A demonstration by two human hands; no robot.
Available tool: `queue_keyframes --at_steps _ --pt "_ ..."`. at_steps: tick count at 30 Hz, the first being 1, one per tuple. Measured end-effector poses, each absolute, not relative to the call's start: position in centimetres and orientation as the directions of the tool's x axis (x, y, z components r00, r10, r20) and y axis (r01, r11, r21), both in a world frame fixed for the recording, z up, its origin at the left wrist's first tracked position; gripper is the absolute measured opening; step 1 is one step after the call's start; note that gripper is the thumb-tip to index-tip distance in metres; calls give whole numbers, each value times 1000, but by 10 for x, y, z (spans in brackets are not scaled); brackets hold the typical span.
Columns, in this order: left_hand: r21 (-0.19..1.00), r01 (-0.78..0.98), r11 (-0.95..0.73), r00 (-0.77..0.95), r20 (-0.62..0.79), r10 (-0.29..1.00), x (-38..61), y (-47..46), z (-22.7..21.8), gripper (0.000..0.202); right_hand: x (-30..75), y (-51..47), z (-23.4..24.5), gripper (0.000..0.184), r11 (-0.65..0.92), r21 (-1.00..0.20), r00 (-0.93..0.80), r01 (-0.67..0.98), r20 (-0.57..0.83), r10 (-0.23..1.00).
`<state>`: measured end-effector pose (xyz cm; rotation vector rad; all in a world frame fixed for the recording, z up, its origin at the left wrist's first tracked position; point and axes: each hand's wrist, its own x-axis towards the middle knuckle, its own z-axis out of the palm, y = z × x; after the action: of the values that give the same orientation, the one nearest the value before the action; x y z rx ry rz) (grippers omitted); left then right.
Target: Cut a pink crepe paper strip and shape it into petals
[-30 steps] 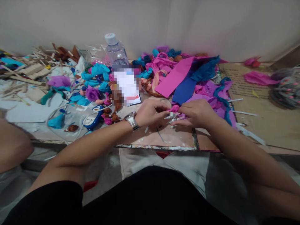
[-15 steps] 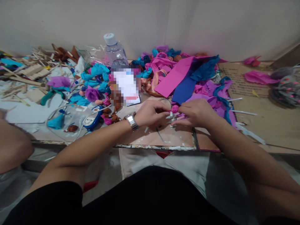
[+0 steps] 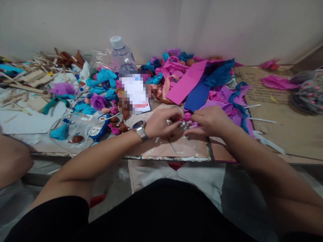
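My left hand [image 3: 161, 123], with a metal watch [image 3: 141, 130] on its wrist, is over the table with thumb and forefinger drawn together. Facing it, my right hand [image 3: 211, 120] has its fingers curled and its thumb stretched below them. Small whitish bits [image 3: 185, 124] lie at the fingertips of both hands; what exactly is pinched is too small to make out. Just behind the fingertips is a crumpled pink paper piece [image 3: 187, 116]. Partly hidden by my left fingers is a pale round rim [image 3: 179, 109].
Pink paper [image 3: 185, 82], blue paper [image 3: 198, 97] and purple scraps pile up behind my hands. A phone [image 3: 136, 94], a bottle [image 3: 122, 57] and a blue-and-white device [image 3: 99, 127] stand or lie leftward. Wood scraps [image 3: 37, 77] fill the far left; cardboard [image 3: 272, 124] lies right. Another person's arm [image 3: 15, 161] shows at left.
My left wrist has turned so the watch face now shows, and its fingertips have shifted slightly. My right hand stays almost in place. The whole view has moved a little.
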<state>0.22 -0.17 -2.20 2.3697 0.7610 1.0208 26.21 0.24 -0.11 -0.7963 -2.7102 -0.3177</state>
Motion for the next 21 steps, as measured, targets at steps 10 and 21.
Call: queue_keyframes --at_steps 10,21 --pt "418 317 -851 618 590 520 2 1 -23 19 262 3 -2 72 818 123 -801 562 329 501" --pt "444 383 -810 622 524 581 1 0 -22 24 260 1 -1 70 815 118 -799 568 317 511"
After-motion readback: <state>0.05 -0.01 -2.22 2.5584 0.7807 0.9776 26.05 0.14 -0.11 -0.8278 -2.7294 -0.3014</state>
